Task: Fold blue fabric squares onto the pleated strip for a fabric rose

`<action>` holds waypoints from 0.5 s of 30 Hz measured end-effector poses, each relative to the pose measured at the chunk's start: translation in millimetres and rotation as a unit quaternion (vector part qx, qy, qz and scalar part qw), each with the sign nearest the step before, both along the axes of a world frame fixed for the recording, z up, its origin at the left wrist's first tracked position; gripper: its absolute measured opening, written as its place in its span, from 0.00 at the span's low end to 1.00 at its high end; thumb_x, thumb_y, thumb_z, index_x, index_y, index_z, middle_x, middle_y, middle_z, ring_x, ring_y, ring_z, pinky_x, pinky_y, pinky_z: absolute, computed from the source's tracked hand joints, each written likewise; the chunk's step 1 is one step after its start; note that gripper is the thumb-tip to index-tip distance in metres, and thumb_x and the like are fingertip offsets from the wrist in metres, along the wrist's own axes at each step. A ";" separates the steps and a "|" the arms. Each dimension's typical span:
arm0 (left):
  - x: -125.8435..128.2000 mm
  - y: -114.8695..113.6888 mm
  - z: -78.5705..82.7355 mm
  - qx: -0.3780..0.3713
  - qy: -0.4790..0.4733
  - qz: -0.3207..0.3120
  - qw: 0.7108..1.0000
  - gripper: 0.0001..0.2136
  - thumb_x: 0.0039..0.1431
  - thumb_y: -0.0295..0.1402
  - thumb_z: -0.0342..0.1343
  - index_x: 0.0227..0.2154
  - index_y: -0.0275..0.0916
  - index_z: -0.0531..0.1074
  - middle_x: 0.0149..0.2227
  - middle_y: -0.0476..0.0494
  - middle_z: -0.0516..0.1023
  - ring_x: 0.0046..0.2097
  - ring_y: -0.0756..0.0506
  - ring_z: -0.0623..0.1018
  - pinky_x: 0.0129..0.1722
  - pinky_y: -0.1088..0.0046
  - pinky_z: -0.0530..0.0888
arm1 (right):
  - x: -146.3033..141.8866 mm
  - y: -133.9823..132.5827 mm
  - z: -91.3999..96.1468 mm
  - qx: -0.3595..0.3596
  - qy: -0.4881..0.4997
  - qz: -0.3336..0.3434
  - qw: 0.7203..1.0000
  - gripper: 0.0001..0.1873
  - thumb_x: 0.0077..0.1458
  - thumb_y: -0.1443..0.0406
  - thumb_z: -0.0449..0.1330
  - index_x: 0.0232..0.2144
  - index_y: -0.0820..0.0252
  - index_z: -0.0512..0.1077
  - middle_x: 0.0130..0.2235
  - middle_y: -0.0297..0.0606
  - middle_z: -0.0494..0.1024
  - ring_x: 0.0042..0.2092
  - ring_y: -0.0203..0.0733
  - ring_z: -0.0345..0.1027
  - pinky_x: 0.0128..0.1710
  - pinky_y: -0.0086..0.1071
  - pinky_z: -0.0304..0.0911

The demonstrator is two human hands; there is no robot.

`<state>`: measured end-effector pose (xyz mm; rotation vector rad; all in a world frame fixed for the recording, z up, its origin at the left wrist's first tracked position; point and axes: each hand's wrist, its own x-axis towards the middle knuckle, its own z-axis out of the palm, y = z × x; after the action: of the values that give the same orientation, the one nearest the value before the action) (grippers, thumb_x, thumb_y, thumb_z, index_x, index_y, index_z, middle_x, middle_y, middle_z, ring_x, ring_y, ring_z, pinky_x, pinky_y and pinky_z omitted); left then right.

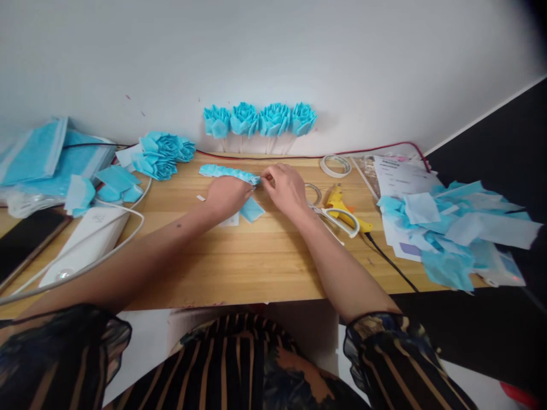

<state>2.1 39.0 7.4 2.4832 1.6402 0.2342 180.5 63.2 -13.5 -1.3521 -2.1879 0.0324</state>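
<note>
1. Both your left hand point(228, 196) and your right hand point(285, 185) are at the right end of the pleated blue strip point(228, 170); whether either clamps it, I cannot tell.
2. Press its folds evenly, just beyond your left knuckles.
3. Mind the glue gun point(336, 197), right of your grip.

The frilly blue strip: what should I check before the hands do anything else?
1. Left hand at the pleated blue strip: ok, it's by the right half.
2. Right hand near the strip's right end: ok. Gripping it: cannot tell.
3. Scissors clear of the yellow glue gun: not ok, a white handle overlaps it in this view.
4. Glue gun cool: cannot tell.
5. Four blue flowers upright by the wall: ok.
</note>
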 end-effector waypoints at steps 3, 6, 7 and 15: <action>8.6 2.7 0.3 0.042 0.076 0.041 0.995 0.15 0.67 0.31 0.47 0.38 0.36 0.81 0.39 0.33 0.83 0.39 0.38 0.80 0.35 0.66 0.69 | 0.1 -2.0 2.8 -0.009 -0.002 -0.001 1.000 0.08 0.63 0.68 0.55 0.37 0.58 0.75 0.41 0.44 0.81 0.46 0.49 0.70 0.45 0.38 0.58; 15.0 3.8 0.5 0.057 0.131 0.004 0.990 0.16 0.65 0.27 0.46 0.38 0.36 0.81 0.38 0.33 0.83 0.36 0.39 0.81 0.32 0.67 0.68 | 1.0 -3.9 7.2 -0.021 -0.009 -0.001 1.000 0.09 0.63 0.69 0.55 0.37 0.58 0.75 0.42 0.43 0.81 0.46 0.48 0.70 0.45 0.38 0.59; 17.8 2.0 1.0 0.053 0.137 -0.013 0.989 0.15 0.64 0.27 0.47 0.37 0.36 0.81 0.37 0.33 0.84 0.35 0.39 0.81 0.31 0.67 0.68 | 1.3 -4.2 8.4 -0.024 -0.012 -0.001 1.000 0.09 0.63 0.69 0.55 0.37 0.58 0.76 0.42 0.43 0.81 0.46 0.48 0.70 0.45 0.38 0.59; 22.6 -71.0 13.5 -0.020 0.099 -0.219 0.971 0.14 0.62 0.27 0.51 0.23 0.38 0.77 0.26 0.41 0.81 0.29 0.43 0.77 0.31 0.68 0.66 | 4.1 -12.1 15.1 -0.058 -0.049 0.028 0.997 0.10 0.62 0.68 0.56 0.36 0.58 0.78 0.41 0.41 0.83 0.43 0.45 0.72 0.41 0.35 0.57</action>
<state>24.7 -32.0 20.9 2.8259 1.0918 -0.1035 184.6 51.1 1.6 -1.3813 -2.3371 0.1187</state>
